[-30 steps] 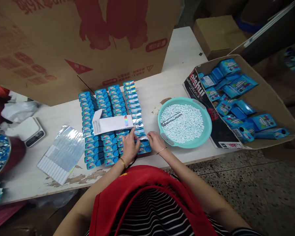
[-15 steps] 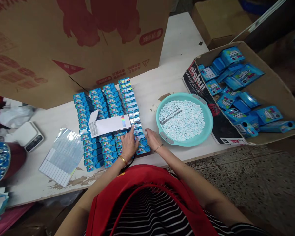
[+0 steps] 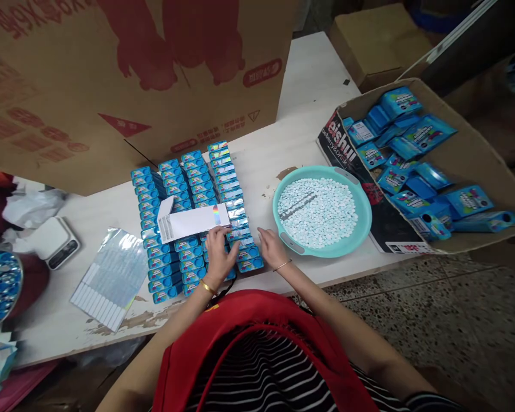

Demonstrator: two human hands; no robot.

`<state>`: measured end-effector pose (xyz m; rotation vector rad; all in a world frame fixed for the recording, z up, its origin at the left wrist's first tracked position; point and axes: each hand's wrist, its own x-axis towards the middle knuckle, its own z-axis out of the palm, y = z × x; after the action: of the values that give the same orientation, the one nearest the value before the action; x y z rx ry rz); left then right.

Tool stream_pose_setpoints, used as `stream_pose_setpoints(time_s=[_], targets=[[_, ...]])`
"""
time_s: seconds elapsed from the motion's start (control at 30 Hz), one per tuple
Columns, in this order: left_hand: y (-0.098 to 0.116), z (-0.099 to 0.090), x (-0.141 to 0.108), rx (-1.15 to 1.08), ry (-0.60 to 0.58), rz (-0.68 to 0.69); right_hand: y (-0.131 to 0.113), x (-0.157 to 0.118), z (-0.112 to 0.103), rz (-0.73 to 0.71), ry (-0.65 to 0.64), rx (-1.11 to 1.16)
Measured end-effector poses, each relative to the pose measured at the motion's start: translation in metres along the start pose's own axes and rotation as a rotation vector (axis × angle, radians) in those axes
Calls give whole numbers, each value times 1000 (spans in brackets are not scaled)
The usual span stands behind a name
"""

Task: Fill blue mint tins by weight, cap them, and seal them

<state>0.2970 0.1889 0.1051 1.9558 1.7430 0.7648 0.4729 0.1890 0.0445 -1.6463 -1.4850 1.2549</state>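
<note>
Rows of small blue mint boxes [image 3: 194, 182] stand packed side by side in several columns on the table, their printed tops facing up. Shiny labels lie across the tops of the rightmost column [image 3: 225, 177]. My left hand [image 3: 218, 258] is over the near part of that column, its fingers bent and its thumb apart from the index finger. From the right, my right hand [image 3: 272, 249] reaches to the column's side with its index finger stretched forward; no held thing shows in it. A white strip of label sheet [image 3: 193, 222], folded up at its left end, lies across the boxes just beyond my left hand.
A turquoise basin [image 3: 364, 220] of pale tablets stands at the right, beside a carton [image 3: 356, 177] of blue packs. Behind the boxes rises a large cardboard box [image 3: 189, 114]. At the left are a label sheet [image 3: 115, 274], a white scale [image 3: 58, 240] and a dark red tub [image 3: 32, 280].
My left hand has drawn its pointing index finger back and bent its fingers over the right column. My right hand has shifted slightly to the right and nearer to me.
</note>
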Motion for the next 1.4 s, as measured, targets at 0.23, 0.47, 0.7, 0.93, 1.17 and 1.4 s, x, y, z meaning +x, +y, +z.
stream_pose_setpoints(time_s=[0.23, 0.47, 0.7, 0.93, 1.17, 1.4], targets=[[28, -17, -3, -514, 21, -351, -30, -17, 6, 191, -32, 460], [12, 12, -17, -550, -93, -482, -16, -27, -7, 250, -4, 500], [4, 25, -24, -334, -213, -426, -1, -29, -4, 264, -12, 408], [7, 25, -26, -10, -240, -337, 12, -28, -6, 166, 20, 219], [7, 31, -25, 141, -284, -272, 20, -23, -1, 149, -5, 141], [5, 26, -25, 211, -281, -288, 24, -33, -3, 245, 77, 159]])
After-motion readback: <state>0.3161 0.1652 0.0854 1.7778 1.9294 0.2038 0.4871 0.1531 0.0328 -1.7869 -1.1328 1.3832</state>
